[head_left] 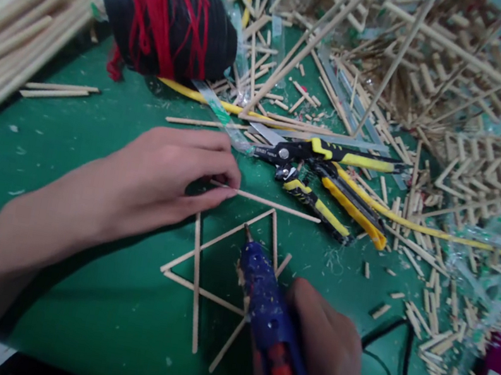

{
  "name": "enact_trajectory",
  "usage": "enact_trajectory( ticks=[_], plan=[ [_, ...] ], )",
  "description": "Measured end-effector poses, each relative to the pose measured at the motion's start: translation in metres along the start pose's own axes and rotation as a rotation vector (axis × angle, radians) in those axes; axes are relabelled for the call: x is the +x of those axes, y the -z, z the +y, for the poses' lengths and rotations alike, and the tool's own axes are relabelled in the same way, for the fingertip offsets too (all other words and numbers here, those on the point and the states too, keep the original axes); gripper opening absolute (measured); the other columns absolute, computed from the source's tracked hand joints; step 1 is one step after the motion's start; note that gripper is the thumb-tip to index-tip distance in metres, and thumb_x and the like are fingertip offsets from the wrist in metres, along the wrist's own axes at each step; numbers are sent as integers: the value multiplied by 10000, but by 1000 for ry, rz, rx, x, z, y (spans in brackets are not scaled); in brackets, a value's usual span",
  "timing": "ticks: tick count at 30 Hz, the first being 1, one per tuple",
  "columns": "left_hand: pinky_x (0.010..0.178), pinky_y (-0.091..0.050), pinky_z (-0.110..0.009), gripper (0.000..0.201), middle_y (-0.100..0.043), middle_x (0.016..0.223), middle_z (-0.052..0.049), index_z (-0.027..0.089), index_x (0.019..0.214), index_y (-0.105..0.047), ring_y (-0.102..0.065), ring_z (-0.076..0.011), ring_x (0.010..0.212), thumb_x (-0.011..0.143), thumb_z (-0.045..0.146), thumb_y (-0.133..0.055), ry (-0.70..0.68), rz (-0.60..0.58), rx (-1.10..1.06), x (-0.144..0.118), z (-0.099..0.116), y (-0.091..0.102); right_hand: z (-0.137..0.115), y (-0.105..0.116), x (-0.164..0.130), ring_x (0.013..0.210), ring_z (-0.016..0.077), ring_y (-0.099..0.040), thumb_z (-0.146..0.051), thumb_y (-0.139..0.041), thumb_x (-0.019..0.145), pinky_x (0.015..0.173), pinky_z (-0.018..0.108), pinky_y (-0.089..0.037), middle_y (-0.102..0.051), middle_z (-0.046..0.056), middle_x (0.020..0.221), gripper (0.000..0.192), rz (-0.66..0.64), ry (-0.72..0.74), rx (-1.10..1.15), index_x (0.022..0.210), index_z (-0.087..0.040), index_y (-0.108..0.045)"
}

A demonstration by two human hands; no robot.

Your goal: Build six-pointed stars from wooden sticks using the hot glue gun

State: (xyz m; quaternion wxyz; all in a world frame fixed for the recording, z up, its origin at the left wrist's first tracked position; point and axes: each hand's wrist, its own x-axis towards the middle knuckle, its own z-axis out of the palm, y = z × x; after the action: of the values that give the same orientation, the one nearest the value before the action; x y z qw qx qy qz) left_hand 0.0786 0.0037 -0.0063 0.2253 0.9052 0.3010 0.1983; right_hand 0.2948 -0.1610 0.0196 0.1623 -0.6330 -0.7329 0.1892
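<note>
A thin wooden stick (pixel 271 202) is pinched at its near end between the thumb and fingertips of the left hand (pixel 170 177), and it extends from the fingers toward the right, just above the green mat (pixel 84 288). Directly below this hand a star-like frame of sticks (pixel 217 271) is laid flat on the mat, with its upper point close under the held stick. The right hand (pixel 327 360) is closed around a blue glue gun (pixel 273 326); the nozzle is pointed up and away from this hand and is placed at the frame, near the upper point. To the right of the left hand, just beyond the free end of the stick, yellow-and-black cutters (pixel 323 180) are lying with the handles spread. Beyond the left hand a dark spool with red thread (pixel 164 13) is seen, and a bundle of long sticks (pixel 13 26) is laid far to its left. Many short cut pieces (pixel 430 320) and black cables (pixel 397 372) are scattered to the right of the right hand, and a heap of glued stick structures (pixel 466 76) is piled behind them.
</note>
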Motion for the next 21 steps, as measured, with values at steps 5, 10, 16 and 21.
enact_trajectory(
  ticks=[5,10,16,21],
  plan=[
    [683,-453,-215,269,-646,892,15,202,922,-679,-622,-103,743,1045,308,-464,24,-13,5,-1,2,0,-2,0,1,460,96,-473,-191,-473,786,424,225,-312,-543,-58,667,125,-11,19,1,804,-271,-377],
    [698,-468,-234,258,-648,888,-4,200,927,-686,-630,-123,768,1031,285,-467,26,-19,10,-1,1,1,-3,4,4,461,108,-495,-196,-485,788,415,226,-336,-556,-42,662,121,-70,15,-30,786,-272,-390],
    [698,-452,-235,256,-636,896,-13,192,935,-685,-615,-125,779,1031,280,-465,1,-34,1,1,1,4,-3,7,6,422,107,-483,-202,-477,788,387,227,-334,-515,-52,608,128,-66,7,-54,756,-278,-379],
    [698,-430,-184,288,-639,907,-8,166,940,-693,-616,-87,773,1034,320,-468,9,12,1,-3,-7,18,-3,9,2,439,90,-473,-198,-502,802,405,213,-337,-503,-66,624,144,-16,-9,-8,767,-270,-381]
  ],
)
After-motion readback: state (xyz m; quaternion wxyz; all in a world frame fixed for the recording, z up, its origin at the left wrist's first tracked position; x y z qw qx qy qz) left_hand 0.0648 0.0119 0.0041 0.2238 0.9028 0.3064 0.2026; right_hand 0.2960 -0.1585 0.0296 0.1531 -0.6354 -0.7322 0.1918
